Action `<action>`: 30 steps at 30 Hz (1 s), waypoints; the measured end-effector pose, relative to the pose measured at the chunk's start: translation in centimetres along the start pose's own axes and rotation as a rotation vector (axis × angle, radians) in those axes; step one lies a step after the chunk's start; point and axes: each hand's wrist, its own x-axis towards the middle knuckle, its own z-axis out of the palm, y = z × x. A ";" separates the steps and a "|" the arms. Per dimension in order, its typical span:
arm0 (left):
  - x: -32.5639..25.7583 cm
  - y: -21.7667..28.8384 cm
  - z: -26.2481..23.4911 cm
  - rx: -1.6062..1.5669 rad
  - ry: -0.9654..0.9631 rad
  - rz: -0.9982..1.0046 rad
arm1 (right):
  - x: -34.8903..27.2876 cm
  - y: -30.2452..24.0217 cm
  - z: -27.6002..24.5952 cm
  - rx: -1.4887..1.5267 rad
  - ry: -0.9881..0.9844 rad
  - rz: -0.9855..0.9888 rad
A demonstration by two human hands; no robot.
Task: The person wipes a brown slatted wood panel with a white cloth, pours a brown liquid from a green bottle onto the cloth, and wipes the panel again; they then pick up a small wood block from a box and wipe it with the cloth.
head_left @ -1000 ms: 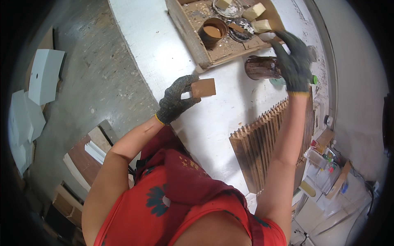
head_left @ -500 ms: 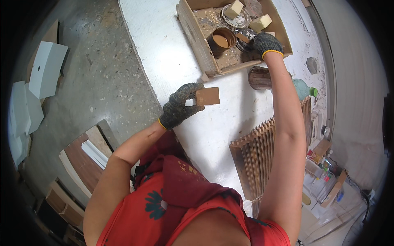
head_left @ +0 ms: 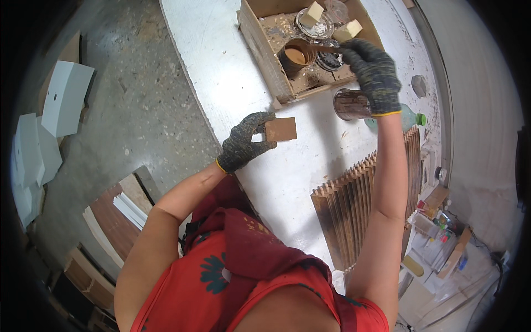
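Observation:
My left hand [head_left: 243, 141], in a dark knitted glove, grips a small flat brown block [head_left: 281, 129] by its left end above the white table. My right hand [head_left: 373, 74], gloved alike, is closed on a thin brown stick-like tool [head_left: 327, 49]. The tool points left, its far end at the rim of a round can [head_left: 291, 68] holding tan-brown liquid. Whether that end has bristles or a blade I cannot tell. The can stands in a shallow cardboard box [head_left: 263, 55], beside a dark-smeared round lid [head_left: 330, 62] and pale yellow sponge blocks [head_left: 348, 30].
A brown-stained jar [head_left: 349, 105] and a green-capped bottle [head_left: 412, 117] lie under my right wrist. Nearer, a row of slatted brown wooden pieces [head_left: 354, 210] stands on the white table [head_left: 293, 188]. White panels [head_left: 66, 99] lean at the far left.
My right hand has lifted from the box's right side and come nearer, with the brown tool now reaching left to the can. My left hand and the block have barely moved.

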 end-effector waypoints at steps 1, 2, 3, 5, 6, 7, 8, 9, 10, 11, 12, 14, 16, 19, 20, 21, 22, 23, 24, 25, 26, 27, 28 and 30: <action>0.0 0.1 0.0 0.005 -0.002 0.000 | -0.1 -0.6 0.6 -0.094 -0.013 -0.119; -0.1 0.2 0.0 0.012 -0.001 -0.002 | -0.2 -1.0 1.6 -0.141 0.001 -0.168; -0.1 0.3 -0.1 0.017 -0.005 -0.003 | -0.1 -1.2 2.6 -0.192 0.018 -0.213; 0.0 0.4 -0.1 0.029 -0.009 -0.008 | 0.4 -2.0 4.0 -0.372 -0.036 -0.238; 0.0 0.6 -0.1 0.016 -0.011 -0.019 | 0.8 -2.7 4.4 -0.501 -0.107 -0.217; 0.0 0.7 -0.1 0.003 -0.013 -0.030 | 1.1 -3.3 4.6 -0.630 -0.178 -0.195; 0.0 0.8 -0.1 -0.010 -0.010 -0.043 | 1.4 -3.9 4.8 -0.644 -0.216 -0.148; 0.0 0.7 -0.1 -0.017 -0.007 -0.042 | 1.6 -4.5 4.9 -0.658 -0.254 -0.102; 0.0 0.5 -0.1 -0.025 -0.003 -0.040 | 1.8 -4.9 5.0 -0.672 -0.292 -0.055; -0.1 0.4 0.0 -0.036 -0.004 -0.039 | 1.7 -4.4 4.9 -0.534 -0.264 -0.064; -0.1 0.4 0.0 -0.025 -0.005 -0.031 | 1.7 -3.8 5.0 -0.521 -0.222 -0.075; 0.0 0.4 -0.1 -0.003 -0.006 -0.014 | 2.2 -3.2 5.3 -0.492 -0.137 -0.095; -0.1 0.2 0.0 -0.018 -0.010 -0.007 | 2.4 -3.3 5.3 -0.545 -0.223 -0.056; -0.1 0.2 -0.1 -0.048 0.015 0.022 | 1.9 -2.8 5.1 -0.422 -0.169 -0.063; 0.0 0.5 0.0 -0.061 0.023 0.033 | 1.8 -2.1 4.8 -0.391 -0.112 -0.061; -0.1 0.7 -0.1 -0.057 0.012 -0.006 | 1.6 -1.5 4.6 -0.359 -0.054 -0.058; -0.3 1.1 -0.3 -0.053 0.001 -0.045 | 1.2 -1.1 4.3 -0.307 -0.027 -0.072; -0.4 1.7 -0.6 -0.048 -0.012 -0.084 | 0.6 -0.7 4.1 -0.254 0.001 -0.084; -0.4 2.8 -0.9 -0.050 0.006 -0.069 | 0.1 -0.8 3.9 -0.201 0.028 -0.096; -0.4 4.0 -1.3 -0.053 0.024 -0.054 | -0.4 -1.1 3.4 -0.092 0.016 -0.035; -0.4 5.0 -1.6 -0.054 0.044 -0.038 | -0.9 -1.1 3.4 -0.040 0.036 -0.026; -0.3 5.5 -1.5 -0.263 0.123 0.000 | -1.3 -0.9 3.5 0.012 0.057 -0.017; 0.0 6.3 -1.8 -0.304 0.158 0.023 | -1.6 -0.8 3.5 0.064 0.077 -0.008; 1.1 8.5 -2.9 -0.248 0.199 0.004 | -2.1 -1.3 3.7 -0.157 -0.012 0.043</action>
